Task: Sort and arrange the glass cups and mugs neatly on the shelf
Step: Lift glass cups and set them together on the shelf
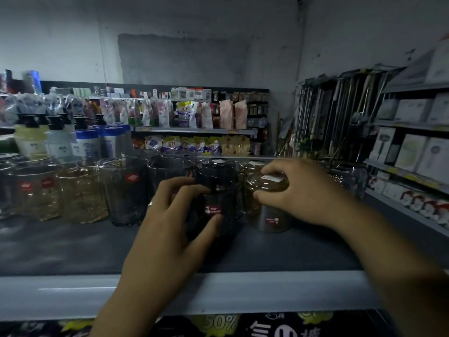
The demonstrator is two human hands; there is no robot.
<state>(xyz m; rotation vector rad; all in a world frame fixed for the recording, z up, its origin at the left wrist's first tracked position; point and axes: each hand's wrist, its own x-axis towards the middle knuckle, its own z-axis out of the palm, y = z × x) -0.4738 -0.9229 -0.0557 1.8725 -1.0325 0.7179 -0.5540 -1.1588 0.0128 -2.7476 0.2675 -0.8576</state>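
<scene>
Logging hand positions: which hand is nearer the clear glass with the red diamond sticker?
Left. The left hand grips the dark cup just right of that glass; the right hand holds the amber cup farther right.

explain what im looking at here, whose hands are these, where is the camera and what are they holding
There is no machine here: a person wears one wide-angle camera on the head, looking forward and down, so you see their own two hands. In front is a grey shop shelf lined with a row of glass cups, some amber and some smoky dark. The left hand grips a dark glass cup with a red label. The right hand grips from above an amber cup that sits on top of another cup. Behind are further shelves of packaged goods.
</scene>
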